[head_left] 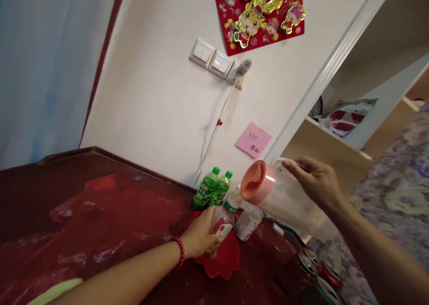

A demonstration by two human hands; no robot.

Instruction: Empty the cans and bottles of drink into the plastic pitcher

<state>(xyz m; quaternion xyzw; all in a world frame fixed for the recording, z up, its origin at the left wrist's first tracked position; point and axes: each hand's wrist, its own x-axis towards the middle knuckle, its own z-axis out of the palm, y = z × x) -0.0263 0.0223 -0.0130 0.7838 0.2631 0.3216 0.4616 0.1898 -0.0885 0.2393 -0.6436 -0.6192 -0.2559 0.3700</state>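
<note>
My left hand (201, 235), with a red bead bracelet at the wrist, is wrapped round a clear plastic bottle (224, 222) that has a green and white label. The bottle stands over a red scalloped tray (231, 256), and its neck points up toward the pitcher. By its handle, my right hand (317, 180) grips a translucent pitcher (284, 202) with an orange lid (256, 183). The pitcher is tipped far over, its lid end at the bottle's mouth. I cannot make out whether liquid is flowing.
Two green drink bottles (205, 191) stand behind the tray near the wall. A clear container with a label (248, 223) is right of the held bottle. Several open cans (306, 267) stand at the lower right. Red plastic film (127, 215) covers the dark red table.
</note>
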